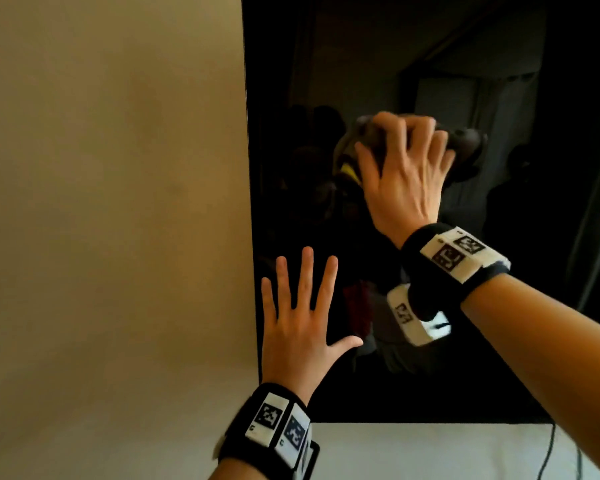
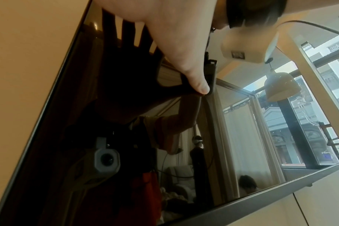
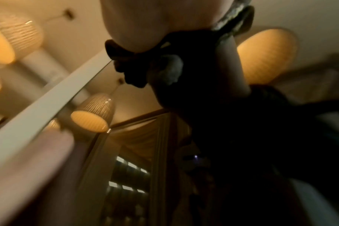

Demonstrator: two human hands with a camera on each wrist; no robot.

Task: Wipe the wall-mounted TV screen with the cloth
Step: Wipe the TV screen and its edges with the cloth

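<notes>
The black TV screen hangs on the wall and fills the right half of the head view. My right hand has its fingers curled round a bunched dark grey cloth and holds it against the glass in the screen's left part. My left hand lies flat with fingers spread on the screen by its left edge, low down. The left wrist view shows the left hand with its thumb tip on the reflective screen. The right wrist view is blurred; the palm and the cloth show at the top.
A beige wall runs left of the TV. Below the TV's bottom bezel is a white surface with a thin dark cable hanging at the right. The glass mirrors the room, lamps and windows.
</notes>
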